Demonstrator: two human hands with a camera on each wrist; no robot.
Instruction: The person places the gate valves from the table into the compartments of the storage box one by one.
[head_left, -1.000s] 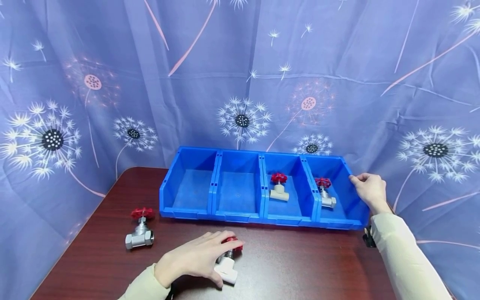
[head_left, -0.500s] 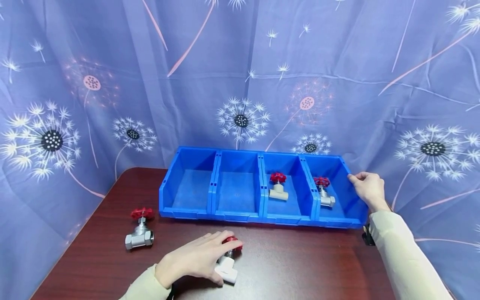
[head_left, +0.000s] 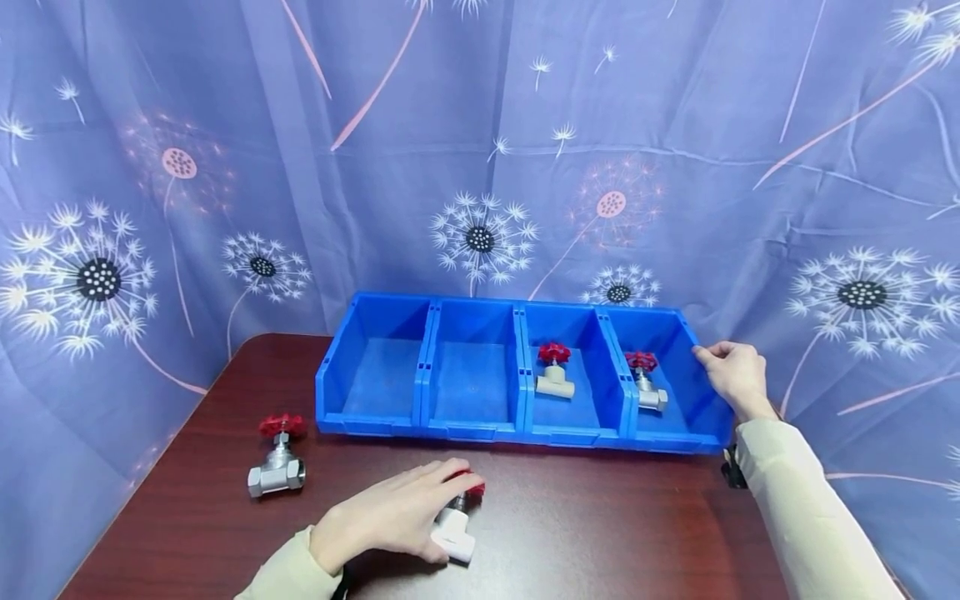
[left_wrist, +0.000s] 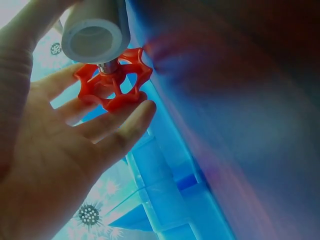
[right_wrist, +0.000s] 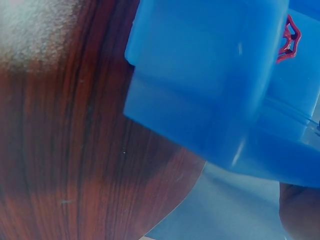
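Observation:
In the head view my left hand (head_left: 401, 515) is on a white valve (head_left: 454, 537) with a red handwheel at the table's front. Its fingertips lie against the handwheel (left_wrist: 114, 95) in the left wrist view, while the thumb reaches up beside the white pipe body (left_wrist: 95, 37). My right hand (head_left: 738, 379) pinches the right side rim of the row of blue bins (head_left: 472, 432). The right wrist view shows this bin's outer wall (right_wrist: 185, 100) close up, with a bit of the hand at the lower right edge.
A metal valve with a red wheel (head_left: 277, 467) stands on the table's left side. The third bin holds a beige valve (head_left: 555, 381), the rightmost a metal one (head_left: 651, 397). A patterned blue curtain (head_left: 390, 208) hangs right behind the bins.
My left thumb has drawn in slightly against the white valve's body. The right hand keeps its place on the bin rim, and the head view has shifted a little.

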